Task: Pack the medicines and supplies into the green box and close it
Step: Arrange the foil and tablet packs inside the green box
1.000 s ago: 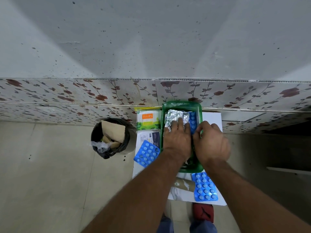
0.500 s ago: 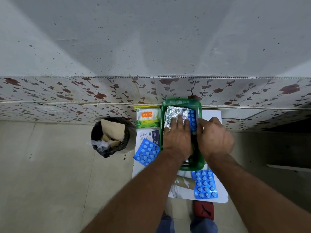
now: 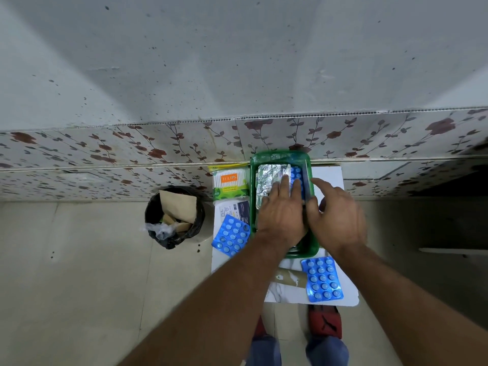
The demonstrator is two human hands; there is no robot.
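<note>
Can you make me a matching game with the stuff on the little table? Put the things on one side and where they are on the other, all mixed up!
Things:
1. silver foil strip
2. cotton swab pack
3. cardboard tube
4. black bin

Places:
A. on the floor, left of the white table
B. inside the green box, under the left hand
C. on the table, nearer the person than the box
D. on the table, just left of the box, by the wall

Pairs: 1-B, 2-D, 3-C, 4-A
</note>
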